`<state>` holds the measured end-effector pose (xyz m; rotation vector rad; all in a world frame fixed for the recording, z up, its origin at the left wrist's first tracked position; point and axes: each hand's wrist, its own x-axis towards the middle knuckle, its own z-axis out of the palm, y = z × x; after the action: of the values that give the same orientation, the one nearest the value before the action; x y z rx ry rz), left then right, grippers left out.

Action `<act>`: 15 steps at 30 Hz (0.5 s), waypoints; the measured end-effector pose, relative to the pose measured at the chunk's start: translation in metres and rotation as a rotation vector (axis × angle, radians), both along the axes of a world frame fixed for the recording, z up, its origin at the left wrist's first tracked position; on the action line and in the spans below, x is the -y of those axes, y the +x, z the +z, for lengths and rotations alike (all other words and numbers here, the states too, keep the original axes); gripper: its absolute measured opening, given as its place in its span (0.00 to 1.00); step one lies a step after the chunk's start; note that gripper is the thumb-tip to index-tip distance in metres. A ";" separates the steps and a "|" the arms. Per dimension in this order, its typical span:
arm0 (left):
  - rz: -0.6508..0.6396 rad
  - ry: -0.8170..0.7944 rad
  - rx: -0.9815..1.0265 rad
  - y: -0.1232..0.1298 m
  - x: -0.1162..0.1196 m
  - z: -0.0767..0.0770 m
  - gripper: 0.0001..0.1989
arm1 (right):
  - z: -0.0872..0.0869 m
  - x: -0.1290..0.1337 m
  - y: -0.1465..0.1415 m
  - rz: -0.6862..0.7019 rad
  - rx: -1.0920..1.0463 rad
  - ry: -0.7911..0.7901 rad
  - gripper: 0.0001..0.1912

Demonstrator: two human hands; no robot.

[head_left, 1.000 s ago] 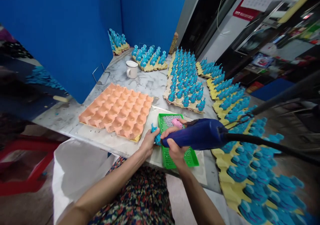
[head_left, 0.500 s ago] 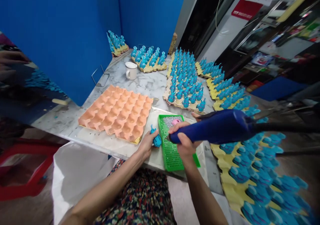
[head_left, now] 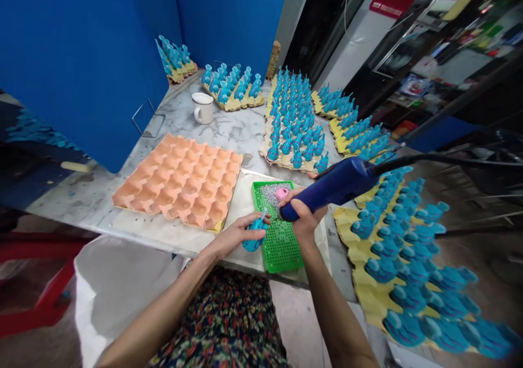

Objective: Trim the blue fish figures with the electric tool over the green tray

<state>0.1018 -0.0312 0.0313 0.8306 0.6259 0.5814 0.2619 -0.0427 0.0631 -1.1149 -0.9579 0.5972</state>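
My left hand [head_left: 231, 236] is closed around a small blue toy figure [head_left: 254, 236], held just over the left edge of a green perforated basket [head_left: 281, 256]. My right hand [head_left: 305, 223] grips a dark blue corded electric screwdriver [head_left: 333, 187], its tip pointing left toward the figure. A short gap seems to separate the tip from the toy. At the basket's far end lie many tiny silvery pieces [head_left: 267, 194], probably screws, and a pink object [head_left: 281, 193] partly beside my right fingers.
An orange egg-crate tray [head_left: 180, 180] with bare cups lies left of the basket. Trays of similar blue figures [head_left: 296, 122] stand behind, and more yellow trays [head_left: 347, 231] line the right side. A white mug [head_left: 203, 109] stands farther back. The screwdriver's black cord [head_left: 429, 160] runs off rightward.
The toy in my left hand has turned, its thin end now toward the screwdriver tip. My right hand has tilted the screwdriver more steeply. The whole view has shifted slightly.
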 end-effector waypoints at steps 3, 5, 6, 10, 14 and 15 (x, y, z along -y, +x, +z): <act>-0.080 0.064 -0.041 0.001 -0.001 0.005 0.16 | 0.009 0.001 0.004 0.033 -0.004 0.070 0.04; -0.122 0.041 -0.065 0.003 0.000 0.001 0.17 | 0.014 0.003 0.009 0.031 -0.035 0.116 0.04; -0.137 0.033 -0.078 0.004 0.000 -0.001 0.18 | 0.015 0.004 0.011 0.019 -0.048 0.135 0.05; -0.127 0.091 -0.095 0.007 0.001 -0.002 0.17 | 0.009 0.008 0.016 -0.024 -0.011 0.110 0.03; -0.153 0.233 -0.052 0.010 0.000 0.005 0.14 | 0.004 0.011 0.012 0.028 -0.034 0.081 0.03; -0.170 0.239 -0.048 0.010 0.000 0.005 0.14 | 0.005 0.011 0.012 0.049 -0.051 0.097 0.04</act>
<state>0.1123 -0.0310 0.0360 1.1137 0.5294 0.4872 0.2736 -0.0537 0.0683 -0.9880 -0.9624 0.6104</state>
